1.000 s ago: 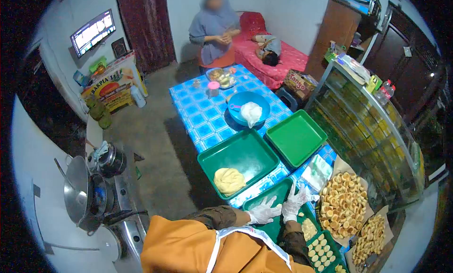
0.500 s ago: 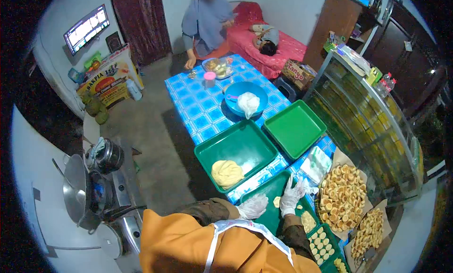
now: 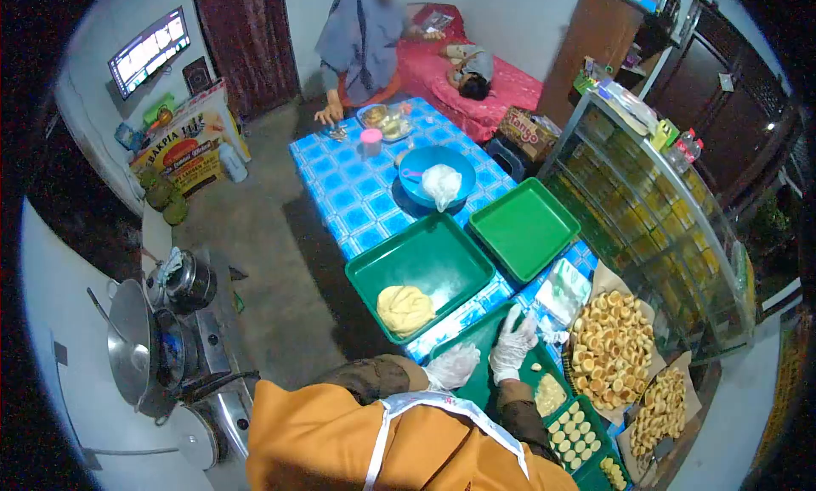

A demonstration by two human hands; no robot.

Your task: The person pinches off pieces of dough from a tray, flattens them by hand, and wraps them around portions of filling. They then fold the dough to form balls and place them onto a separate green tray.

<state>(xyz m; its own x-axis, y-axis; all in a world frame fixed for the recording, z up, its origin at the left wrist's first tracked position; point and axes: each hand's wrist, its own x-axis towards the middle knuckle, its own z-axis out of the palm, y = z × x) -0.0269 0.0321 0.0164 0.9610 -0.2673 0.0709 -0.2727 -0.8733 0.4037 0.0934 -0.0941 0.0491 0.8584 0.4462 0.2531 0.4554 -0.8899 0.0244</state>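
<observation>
Both my hands wear clear plastic gloves over a green tray (image 3: 484, 328). My left hand (image 3: 452, 366) lies low over its left side, fingers loosely stretched, with nothing seen in it. My right hand (image 3: 512, 347) is palm down to the right, its fingers extended; whatever is beneath the palm is hidden. Beside it sit a tiny dough bit (image 3: 535, 367) and a flattened mass of pale dough (image 3: 551, 395). Rows of small dough rounds (image 3: 574, 436) fill a nearby tray. A large smooth dough lump (image 3: 405, 311) rests in another dark green tray (image 3: 433, 257).
Baked rounds (image 3: 614, 347) are heaped at right, near more baked pieces (image 3: 659, 414). A green tray (image 3: 524, 228) and a blue bowl (image 3: 412, 194) with a white plastic bag stand farther back. Another person (image 3: 361, 49) is across the table; someone lies on the red bed (image 3: 506, 92). Pans (image 3: 132, 355) stand left.
My right hand has moved slightly left, closer to my left hand. The small dough piece that lay between them is now out of sight. The view has shifted slightly.
</observation>
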